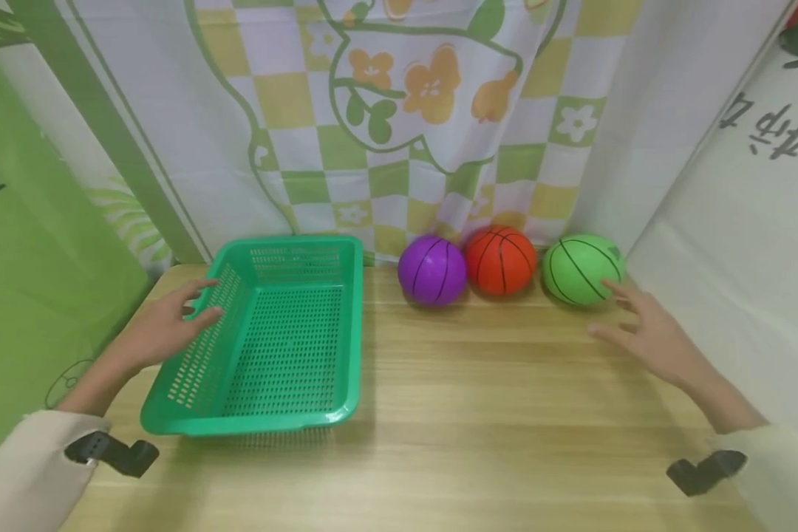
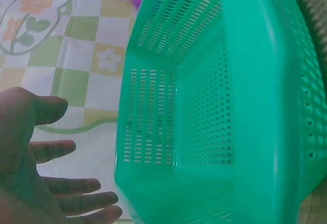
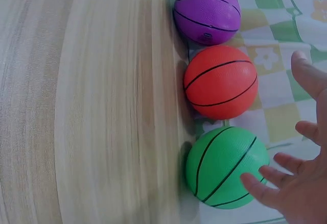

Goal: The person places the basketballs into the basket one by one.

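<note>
Green toy basketball (image 1: 577,267) is set on the wooden table (image 1: 479,414) at the right end of a row, with a red basketball (image 1: 501,260) and a purple basketball (image 1: 432,270) placed to its left; the right hand (image 1: 661,340) is held beside it with fingers spread, though whether contact is made cannot be told. At the left, a green plastic basket (image 1: 355,332) is placed; near its left rim the left hand (image 1: 162,321) is held, its fingers also spread.
</note>
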`<state>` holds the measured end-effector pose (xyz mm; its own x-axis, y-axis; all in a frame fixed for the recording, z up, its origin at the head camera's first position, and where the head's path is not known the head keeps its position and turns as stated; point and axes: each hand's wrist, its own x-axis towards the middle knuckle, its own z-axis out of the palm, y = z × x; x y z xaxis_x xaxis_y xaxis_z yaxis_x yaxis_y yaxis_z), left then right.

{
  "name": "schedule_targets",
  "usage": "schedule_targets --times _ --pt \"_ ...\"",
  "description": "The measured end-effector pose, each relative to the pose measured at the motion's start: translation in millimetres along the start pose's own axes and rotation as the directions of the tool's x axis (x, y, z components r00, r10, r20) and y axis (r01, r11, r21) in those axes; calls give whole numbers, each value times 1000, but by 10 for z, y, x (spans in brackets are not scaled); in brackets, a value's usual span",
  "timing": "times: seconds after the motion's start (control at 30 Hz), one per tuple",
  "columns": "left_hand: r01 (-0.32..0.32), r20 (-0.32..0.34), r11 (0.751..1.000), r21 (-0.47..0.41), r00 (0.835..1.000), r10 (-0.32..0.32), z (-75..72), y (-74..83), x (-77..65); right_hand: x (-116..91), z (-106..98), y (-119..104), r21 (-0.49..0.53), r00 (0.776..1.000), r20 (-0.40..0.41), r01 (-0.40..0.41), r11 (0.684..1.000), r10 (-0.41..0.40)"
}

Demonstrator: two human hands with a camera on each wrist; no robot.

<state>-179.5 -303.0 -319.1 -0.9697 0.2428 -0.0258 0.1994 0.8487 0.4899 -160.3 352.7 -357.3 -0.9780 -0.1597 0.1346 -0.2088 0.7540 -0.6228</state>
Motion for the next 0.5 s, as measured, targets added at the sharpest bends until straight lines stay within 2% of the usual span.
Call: schedule_targets --times 0.2,0.33,0.5 --pt "44 43 996 -81 998 -40 -33 -58 6 8 -48 62 86 999 -2 -45 995 45" --pt "55 67 996 -70 996 -50 -44 -70 14 31 -79 71 77 998 12 -66 995 65" --pt "62 68 997 -55 996 -58 -68 -116 27 65 -98 43 81 998 37 -57 995 54"
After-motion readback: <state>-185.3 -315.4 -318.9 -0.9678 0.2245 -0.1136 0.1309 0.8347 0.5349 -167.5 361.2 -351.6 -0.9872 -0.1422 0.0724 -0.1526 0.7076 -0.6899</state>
